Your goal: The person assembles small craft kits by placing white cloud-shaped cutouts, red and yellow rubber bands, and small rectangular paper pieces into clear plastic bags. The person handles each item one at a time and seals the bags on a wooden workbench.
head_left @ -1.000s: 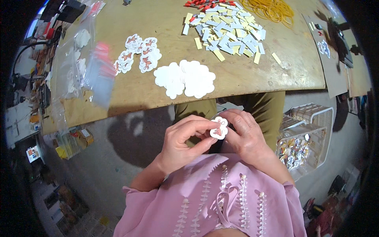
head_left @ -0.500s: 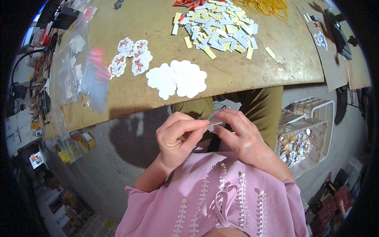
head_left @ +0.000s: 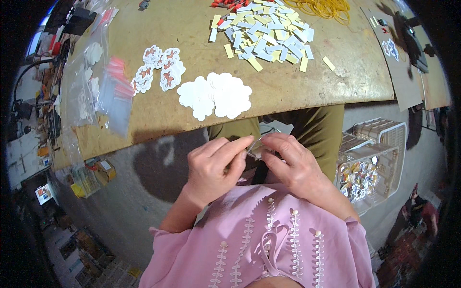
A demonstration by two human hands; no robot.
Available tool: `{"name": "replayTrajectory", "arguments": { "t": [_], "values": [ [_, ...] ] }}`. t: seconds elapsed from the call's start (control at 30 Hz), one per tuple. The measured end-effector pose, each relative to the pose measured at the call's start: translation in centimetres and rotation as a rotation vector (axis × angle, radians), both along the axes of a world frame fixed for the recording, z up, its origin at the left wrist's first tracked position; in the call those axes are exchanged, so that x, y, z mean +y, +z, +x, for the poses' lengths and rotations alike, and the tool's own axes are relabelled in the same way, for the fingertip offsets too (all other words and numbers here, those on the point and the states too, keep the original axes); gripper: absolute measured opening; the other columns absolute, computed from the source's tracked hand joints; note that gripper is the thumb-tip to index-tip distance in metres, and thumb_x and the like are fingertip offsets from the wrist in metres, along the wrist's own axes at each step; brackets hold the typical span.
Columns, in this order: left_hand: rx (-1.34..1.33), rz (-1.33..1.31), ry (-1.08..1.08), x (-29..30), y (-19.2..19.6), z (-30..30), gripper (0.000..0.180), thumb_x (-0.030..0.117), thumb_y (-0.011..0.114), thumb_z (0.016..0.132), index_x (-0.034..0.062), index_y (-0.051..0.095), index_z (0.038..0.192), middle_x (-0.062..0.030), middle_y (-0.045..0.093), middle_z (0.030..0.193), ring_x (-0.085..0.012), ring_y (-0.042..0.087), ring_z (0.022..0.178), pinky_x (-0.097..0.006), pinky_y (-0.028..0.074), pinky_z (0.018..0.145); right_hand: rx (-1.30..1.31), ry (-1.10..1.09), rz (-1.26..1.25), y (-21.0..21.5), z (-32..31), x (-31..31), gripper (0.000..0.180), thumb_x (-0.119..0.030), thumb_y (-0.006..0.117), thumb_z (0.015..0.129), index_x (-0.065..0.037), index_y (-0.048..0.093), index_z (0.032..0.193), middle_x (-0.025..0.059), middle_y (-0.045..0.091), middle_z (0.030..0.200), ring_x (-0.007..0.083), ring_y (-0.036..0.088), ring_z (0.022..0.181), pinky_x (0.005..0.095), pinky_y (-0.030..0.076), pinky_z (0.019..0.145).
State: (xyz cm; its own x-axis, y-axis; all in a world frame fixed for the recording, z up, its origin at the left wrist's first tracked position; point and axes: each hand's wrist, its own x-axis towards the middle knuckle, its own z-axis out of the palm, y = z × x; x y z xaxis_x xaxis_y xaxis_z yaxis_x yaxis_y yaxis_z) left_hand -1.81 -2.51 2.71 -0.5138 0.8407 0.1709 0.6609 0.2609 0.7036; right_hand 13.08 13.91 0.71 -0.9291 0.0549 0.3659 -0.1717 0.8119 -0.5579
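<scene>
One clear film was held on the near side of the table.
Left hand had shifted left, thumb and forefinger parted at the film; its hold could not be told. Right hand pinched the film. The printed card, face visible one second earlier, no longer showed; handling appeared to have passed to the film.
</scene>
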Motion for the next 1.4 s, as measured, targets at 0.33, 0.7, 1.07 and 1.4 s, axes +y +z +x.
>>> {"name": "replayTrajectory", "arguments": {
  "t": [0.33, 0.7, 1.07, 1.4],
  "values": [
    [-0.113, 0.063, -0.248, 0.6, 0.7, -2.8, 0.011, 0.007, 0.077, 0.085, 0.0084, 0.074, 0.096, -0.0067, 0.067, 0.090, -0.0253, 0.069, 0.081, -0.037, 0.056, 0.071, -0.070, -0.023, -0.001, 0.4, 0.7, 0.4, 0.029, -0.009, 0.068, 0.076, 0.000, 0.069, 0.103, 0.0118, 0.066, 0.108, 0.0294, 0.066, 0.104, 0.0403, 0.056, 0.085],
    [0.079, -0.043, 0.038, 9.6, 1.1, -11.8, 0.030, 0.009, 0.081, 0.085, 0.0012, 0.068, 0.111, -0.0068, 0.063, 0.090, -0.0131, 0.057, 0.072, -0.029, 0.051, 0.070, -0.095, -0.110, -0.038, -0.9, 1.9, 0.6, 0.024, -0.007, 0.065, 0.078, -0.001, 0.066, 0.102, 0.0122, 0.064, 0.107, 0.0295, 0.065, 0.103, 0.0397, 0.053, 0.088],
    [0.282, 0.074, -0.049, 9.5, 1.1, -10.6, 0.012, 0.004, 0.076, 0.090, 0.0005, 0.072, 0.101, -0.0070, 0.069, 0.090, -0.0141, 0.067, 0.073, -0.028, 0.054, 0.067, -0.088, -0.124, -0.073, -1.3, 2.6, 1.3, 0.021, -0.009, 0.064, 0.081, -0.001, 0.064, 0.101, 0.0130, 0.063, 0.109, 0.0301, 0.064, 0.105, 0.0398, 0.053, 0.089],
    [0.021, -0.113, -0.279, 11.5, 2.3, -10.6, 0.015, 0.004, 0.075, 0.089, -0.0002, 0.068, 0.103, -0.0096, 0.065, 0.090, -0.0172, 0.065, 0.079, -0.031, 0.054, 0.072, -0.058, -0.121, -0.097, -1.5, 2.5, 1.2, 0.024, -0.005, 0.069, 0.076, -0.001, 0.067, 0.100, 0.0143, 0.065, 0.106, 0.0319, 0.067, 0.098, 0.0419, 0.055, 0.084]
  ]
}}
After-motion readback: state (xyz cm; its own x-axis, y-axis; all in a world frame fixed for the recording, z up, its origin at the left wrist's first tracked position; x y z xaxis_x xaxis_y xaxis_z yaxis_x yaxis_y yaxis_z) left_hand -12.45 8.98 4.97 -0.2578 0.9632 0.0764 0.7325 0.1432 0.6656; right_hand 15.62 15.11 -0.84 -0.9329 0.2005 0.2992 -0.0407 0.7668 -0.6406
